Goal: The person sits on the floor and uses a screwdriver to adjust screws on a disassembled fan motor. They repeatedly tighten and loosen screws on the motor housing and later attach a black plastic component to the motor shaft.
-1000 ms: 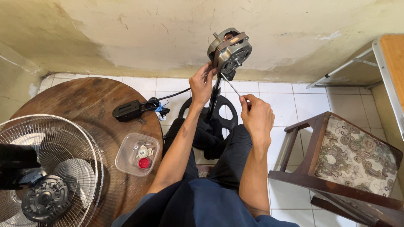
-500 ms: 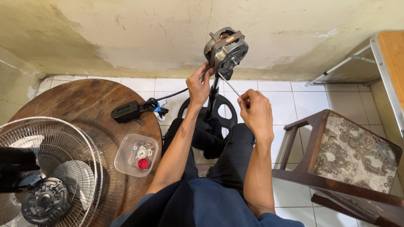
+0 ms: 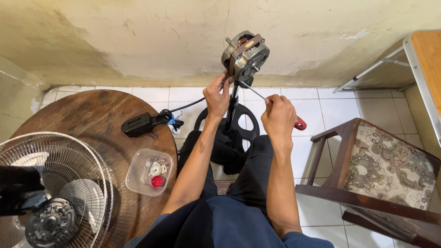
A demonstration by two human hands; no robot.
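Compared with 1 second back, both hands have crept up and the motor sits a bit higher against the wall, with the right hand (image 3: 279, 115) now closer in under it.

So, the fan motor (image 3: 245, 56) is bare, no housing, perched on top of the black stand pole (image 3: 231, 108), up and slightly left of the right knuckles. Left hand (image 3: 217, 96) is wrapped around the pole right below the motor, fingers closed on it, steadying the whole thing. Right hand is fisted tight around a red-handled screwdriver (image 3: 298, 123); its thin shaft (image 3: 251, 90) runs up and left from the fist, tip right at the motor's underside. That diagonal is the long axis that matters, pointing straight into the motor's base.

Left hand is the nearer one to the motor, practically touching it.

Off to the side: wooden round table (image 3: 87, 115) with a clear plastic tub of small parts (image 3: 149, 171), a black plug block (image 3: 137, 124), and a fan grille (image 3: 50, 188). Upholstered chair (image 3: 386, 165) sits on the right.
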